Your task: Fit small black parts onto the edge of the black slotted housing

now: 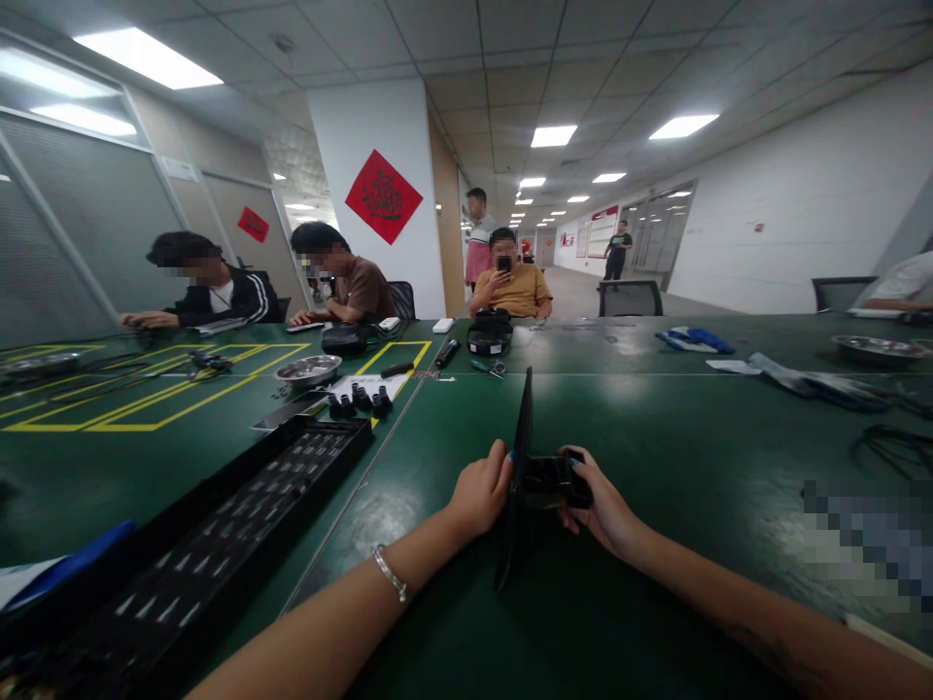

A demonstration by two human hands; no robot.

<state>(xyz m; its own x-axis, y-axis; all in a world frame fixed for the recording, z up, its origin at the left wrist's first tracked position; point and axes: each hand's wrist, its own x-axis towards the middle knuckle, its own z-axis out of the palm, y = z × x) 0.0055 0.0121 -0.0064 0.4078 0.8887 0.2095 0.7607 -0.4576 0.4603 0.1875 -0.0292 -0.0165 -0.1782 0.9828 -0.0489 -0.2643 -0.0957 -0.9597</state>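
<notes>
My left hand is closed on the near side of a thin black panel, which stands upright, almost edge-on to me. My right hand grips a dark box-shaped part on the panel's right side; the part reaches up to the panel, but whether it is fixed to it I cannot tell. Both are held over the green table. To the left lies a long black tray with rows of small pale pointed pieces in it.
Several black cylindrical parts stand beyond the tray, near a metal bowl. A black headset-like device and pliers lie at the far edge. Blue-and-clear bags and cables are on the right. People sit across the table.
</notes>
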